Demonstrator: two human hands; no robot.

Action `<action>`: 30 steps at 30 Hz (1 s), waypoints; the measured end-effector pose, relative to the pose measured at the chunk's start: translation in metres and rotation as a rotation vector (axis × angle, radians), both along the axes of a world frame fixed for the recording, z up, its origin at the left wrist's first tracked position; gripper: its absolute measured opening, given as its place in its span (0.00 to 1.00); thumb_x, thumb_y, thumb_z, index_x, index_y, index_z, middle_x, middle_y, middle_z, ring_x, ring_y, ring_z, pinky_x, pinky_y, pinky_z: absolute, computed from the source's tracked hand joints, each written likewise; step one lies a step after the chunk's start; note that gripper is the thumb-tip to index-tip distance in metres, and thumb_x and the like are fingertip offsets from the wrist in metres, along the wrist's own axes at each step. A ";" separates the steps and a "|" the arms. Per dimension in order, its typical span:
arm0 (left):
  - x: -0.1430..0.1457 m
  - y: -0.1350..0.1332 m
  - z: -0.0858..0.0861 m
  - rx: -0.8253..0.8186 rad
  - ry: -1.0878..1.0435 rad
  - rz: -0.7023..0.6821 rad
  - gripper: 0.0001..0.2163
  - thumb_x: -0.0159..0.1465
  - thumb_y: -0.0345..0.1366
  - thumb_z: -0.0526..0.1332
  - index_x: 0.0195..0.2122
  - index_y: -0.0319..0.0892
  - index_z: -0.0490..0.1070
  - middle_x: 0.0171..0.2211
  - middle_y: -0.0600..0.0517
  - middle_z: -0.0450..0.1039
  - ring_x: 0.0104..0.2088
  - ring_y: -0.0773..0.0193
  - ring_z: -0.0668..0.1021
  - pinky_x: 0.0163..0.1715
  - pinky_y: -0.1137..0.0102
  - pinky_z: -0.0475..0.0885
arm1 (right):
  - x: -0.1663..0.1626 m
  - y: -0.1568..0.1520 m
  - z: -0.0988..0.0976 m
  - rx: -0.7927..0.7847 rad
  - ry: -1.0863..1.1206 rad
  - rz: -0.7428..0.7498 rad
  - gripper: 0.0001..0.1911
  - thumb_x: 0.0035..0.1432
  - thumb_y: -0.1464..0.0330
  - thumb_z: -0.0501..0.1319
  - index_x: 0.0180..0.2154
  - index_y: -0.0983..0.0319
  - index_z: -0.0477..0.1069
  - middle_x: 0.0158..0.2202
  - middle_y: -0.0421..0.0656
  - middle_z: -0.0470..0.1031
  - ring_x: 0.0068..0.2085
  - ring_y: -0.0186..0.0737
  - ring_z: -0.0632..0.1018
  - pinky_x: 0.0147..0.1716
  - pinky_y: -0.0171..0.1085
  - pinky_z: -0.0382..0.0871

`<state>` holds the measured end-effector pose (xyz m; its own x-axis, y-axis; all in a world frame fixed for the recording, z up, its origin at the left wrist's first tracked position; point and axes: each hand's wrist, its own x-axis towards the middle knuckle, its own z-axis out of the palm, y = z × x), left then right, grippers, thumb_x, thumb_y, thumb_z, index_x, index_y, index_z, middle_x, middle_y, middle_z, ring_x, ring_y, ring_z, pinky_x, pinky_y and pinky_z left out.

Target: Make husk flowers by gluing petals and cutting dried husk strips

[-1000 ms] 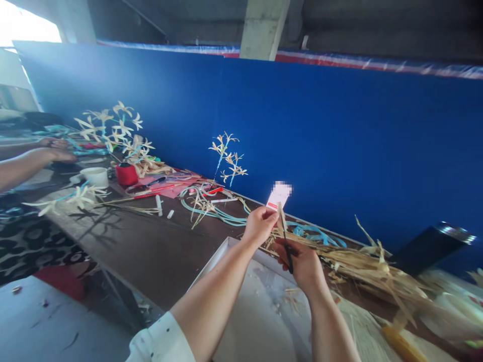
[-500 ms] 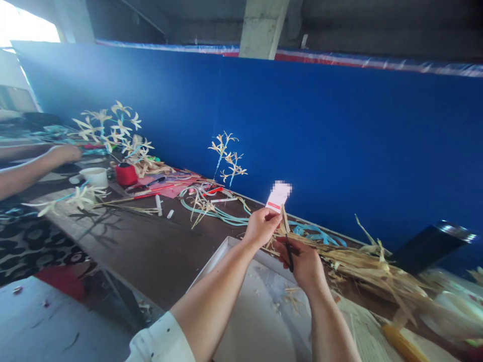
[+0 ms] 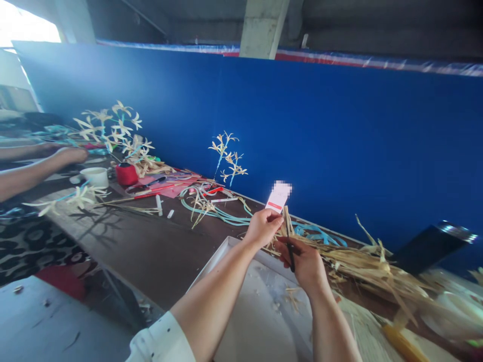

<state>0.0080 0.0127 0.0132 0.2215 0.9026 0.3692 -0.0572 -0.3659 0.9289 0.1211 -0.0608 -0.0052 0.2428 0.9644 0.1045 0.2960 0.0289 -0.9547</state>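
Observation:
My left hand [image 3: 263, 227] is closed, its thumb and fingertips pinching a pale strip of dried husk [image 3: 287, 217]. Just below and to the right, my right hand [image 3: 305, 259] grips scissors [image 3: 291, 255] with black handles, the blades pointing up against the strip. Whether the blades are parted is too small to make out. Directly behind my left fingers stands a white card or screen [image 3: 276, 200] with a red band, its top blurred out. Under my forearms lies a shallow white tray [image 3: 228, 242] with husk scraps in it.
Dried husks [image 3: 362, 264] and a dark cylinder [image 3: 430, 246] lie to the right. Husk flowers [image 3: 228, 161] stand before the blue partition [image 3: 339, 136]. A white cup [image 3: 95, 177], red spool [image 3: 127, 174] and blue cords [image 3: 230, 218] are leftward, near another person's hand [image 3: 73, 156].
The husk strip and the scissors have shifted very slightly right, my right hand with them. My left hand stays nearly in place. The other person's hand has moved a little right.

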 end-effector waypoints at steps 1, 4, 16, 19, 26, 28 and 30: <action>0.000 -0.001 0.001 0.003 0.005 0.000 0.09 0.54 0.38 0.58 0.29 0.37 0.70 0.20 0.53 0.69 0.22 0.70 0.70 0.22 0.76 0.63 | 0.000 0.000 0.000 0.005 -0.001 0.000 0.25 0.41 0.56 0.65 0.39 0.64 0.73 0.17 0.38 0.69 0.17 0.33 0.66 0.16 0.32 0.57; -0.001 -0.002 0.002 0.004 0.013 -0.004 0.08 0.54 0.38 0.58 0.29 0.37 0.70 0.21 0.53 0.69 0.22 0.70 0.71 0.23 0.76 0.64 | 0.000 -0.001 0.000 0.013 -0.025 -0.003 0.25 0.41 0.55 0.64 0.39 0.64 0.73 0.16 0.37 0.68 0.17 0.32 0.65 0.16 0.31 0.56; 0.000 -0.006 0.003 -0.282 -0.210 -0.309 0.14 0.54 0.40 0.61 0.38 0.37 0.71 0.32 0.48 0.73 0.27 0.70 0.73 0.27 0.75 0.67 | -0.002 -0.005 0.008 0.050 0.005 0.052 0.24 0.43 0.53 0.64 0.37 0.65 0.74 0.16 0.38 0.67 0.18 0.33 0.65 0.17 0.32 0.56; -0.002 -0.008 0.004 -0.320 -0.224 -0.430 0.16 0.54 0.43 0.60 0.38 0.36 0.72 0.31 0.47 0.74 0.26 0.67 0.75 0.27 0.73 0.68 | -0.002 -0.007 0.011 0.063 -0.017 0.073 0.21 0.44 0.53 0.64 0.32 0.64 0.75 0.16 0.38 0.66 0.18 0.32 0.64 0.17 0.32 0.56; 0.000 -0.007 0.001 -0.360 -0.262 -0.445 0.16 0.52 0.42 0.62 0.37 0.34 0.72 0.31 0.45 0.73 0.24 0.66 0.74 0.24 0.71 0.69 | 0.002 -0.005 0.005 0.092 -0.021 0.094 0.23 0.45 0.56 0.64 0.40 0.64 0.74 0.16 0.37 0.65 0.18 0.32 0.64 0.17 0.32 0.56; 0.001 -0.006 0.000 -0.341 -0.265 -0.462 0.17 0.53 0.42 0.62 0.38 0.34 0.72 0.29 0.46 0.72 0.24 0.67 0.74 0.23 0.72 0.68 | 0.002 -0.004 0.005 0.088 -0.005 0.089 0.24 0.45 0.55 0.64 0.41 0.64 0.74 0.16 0.37 0.65 0.18 0.32 0.64 0.17 0.32 0.56; 0.001 -0.006 0.000 -0.327 -0.262 -0.468 0.17 0.53 0.42 0.62 0.38 0.34 0.72 0.28 0.47 0.72 0.23 0.68 0.73 0.23 0.73 0.68 | 0.002 -0.004 0.005 0.077 0.002 0.080 0.25 0.44 0.55 0.64 0.41 0.64 0.74 0.16 0.37 0.65 0.18 0.32 0.64 0.17 0.32 0.55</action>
<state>0.0086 0.0071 0.0128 0.5597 0.8075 0.1862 -0.3835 0.0531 0.9220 0.1228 -0.0648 0.0000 0.1657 0.9698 0.1788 0.2875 0.1259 -0.9495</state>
